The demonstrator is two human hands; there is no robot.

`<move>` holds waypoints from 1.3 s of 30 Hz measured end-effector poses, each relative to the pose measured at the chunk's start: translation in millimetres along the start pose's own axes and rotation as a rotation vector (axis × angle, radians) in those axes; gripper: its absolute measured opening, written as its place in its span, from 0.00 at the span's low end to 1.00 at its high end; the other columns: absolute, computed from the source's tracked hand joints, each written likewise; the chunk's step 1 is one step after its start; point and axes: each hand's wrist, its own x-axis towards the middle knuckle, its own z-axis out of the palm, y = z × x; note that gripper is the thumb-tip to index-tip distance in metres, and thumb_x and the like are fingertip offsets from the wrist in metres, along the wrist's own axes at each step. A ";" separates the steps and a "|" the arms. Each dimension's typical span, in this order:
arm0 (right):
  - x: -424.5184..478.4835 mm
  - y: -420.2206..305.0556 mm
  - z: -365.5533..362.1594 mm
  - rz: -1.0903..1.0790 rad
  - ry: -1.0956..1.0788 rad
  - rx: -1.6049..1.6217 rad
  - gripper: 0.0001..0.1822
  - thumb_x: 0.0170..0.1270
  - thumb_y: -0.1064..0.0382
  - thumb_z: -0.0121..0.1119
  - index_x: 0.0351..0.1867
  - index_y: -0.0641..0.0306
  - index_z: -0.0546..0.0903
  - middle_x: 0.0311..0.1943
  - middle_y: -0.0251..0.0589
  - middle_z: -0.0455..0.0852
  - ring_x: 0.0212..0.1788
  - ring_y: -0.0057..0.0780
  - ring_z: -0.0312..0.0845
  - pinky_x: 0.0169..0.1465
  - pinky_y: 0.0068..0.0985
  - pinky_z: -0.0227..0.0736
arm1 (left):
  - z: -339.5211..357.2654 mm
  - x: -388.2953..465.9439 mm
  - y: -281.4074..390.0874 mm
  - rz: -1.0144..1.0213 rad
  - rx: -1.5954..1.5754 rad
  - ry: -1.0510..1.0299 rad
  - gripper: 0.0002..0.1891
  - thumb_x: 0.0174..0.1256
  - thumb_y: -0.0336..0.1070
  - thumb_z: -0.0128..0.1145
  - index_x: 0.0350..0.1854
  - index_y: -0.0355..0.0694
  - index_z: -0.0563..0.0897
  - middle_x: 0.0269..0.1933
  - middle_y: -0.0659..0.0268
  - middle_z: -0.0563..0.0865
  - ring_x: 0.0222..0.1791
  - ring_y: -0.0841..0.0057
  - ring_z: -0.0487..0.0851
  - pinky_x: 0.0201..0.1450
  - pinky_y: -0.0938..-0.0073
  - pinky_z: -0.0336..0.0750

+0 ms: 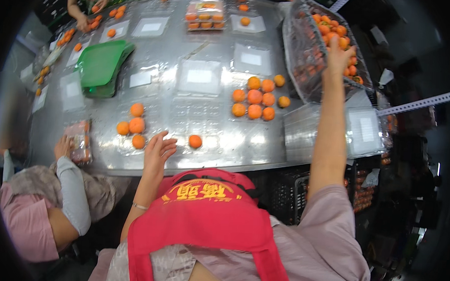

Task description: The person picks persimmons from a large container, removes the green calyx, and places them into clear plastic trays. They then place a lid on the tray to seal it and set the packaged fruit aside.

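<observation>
My right hand [338, 58] reaches over the lined crate [304, 45] at the far right, its fingers among the round orange fruits [324, 29]. Whether it grips one cannot be told. My left hand [159, 148] is held near the table's front edge, empty, with its fingers apart. A single orange fruit [195, 141] lies just right of it in a clear plastic tray [174, 153]. To its left, several fruits [136, 125] sit together in another clear tray. Farther right, fruits [254, 96] stand in rows, with two loose ones [284, 102] beside them.
Clear containers with white pads [199, 76] are spread over the metal table [162, 99]. A green plastic basin [101, 63] stands left; filled packs [205, 15] are stacked at the back. Stacked clear trays [301, 133] lie under my right forearm. Co-workers' hands [63, 147] work at left and far left.
</observation>
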 end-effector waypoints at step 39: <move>-416.0 8.7 54.4 -0.191 -1.291 -0.119 0.53 0.54 0.65 0.77 0.82 0.54 0.61 0.53 0.39 0.85 0.60 0.44 0.74 0.69 0.41 0.65 | -21.1 29.8 -70.6 -0.092 0.132 -0.097 0.20 0.82 0.32 0.53 0.70 0.31 0.73 0.53 0.57 0.85 0.54 0.72 0.88 0.59 0.76 0.84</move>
